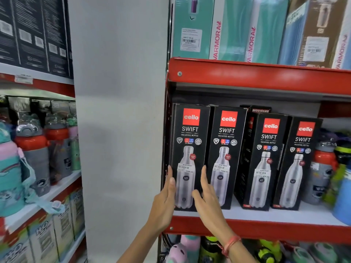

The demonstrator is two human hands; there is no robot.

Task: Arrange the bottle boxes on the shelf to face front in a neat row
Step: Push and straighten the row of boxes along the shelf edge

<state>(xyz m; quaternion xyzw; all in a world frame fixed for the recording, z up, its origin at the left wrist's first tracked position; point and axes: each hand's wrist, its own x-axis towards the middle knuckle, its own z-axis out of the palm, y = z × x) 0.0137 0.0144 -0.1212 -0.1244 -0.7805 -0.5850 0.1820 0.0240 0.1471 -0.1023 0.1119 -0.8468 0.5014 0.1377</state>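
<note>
On red shelf (266,227): four black bottle boxes upright, fronts outward, in a row. Leftmost box (190,149) hard against shelf's left upright, touching second box (226,149); third box (266,160) and fourth box (298,164) shorter, angled slightly. Left hand (165,202) flat on leftmost box's left edge, right hand (207,196) on its right edge; both grips open-fingered, pressing the box between them. Red thread on right wrist.

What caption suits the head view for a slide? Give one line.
Left hand and right hand flank the leftmost black cardboard Cello Swift bottle box on the red metal shelf.
</note>
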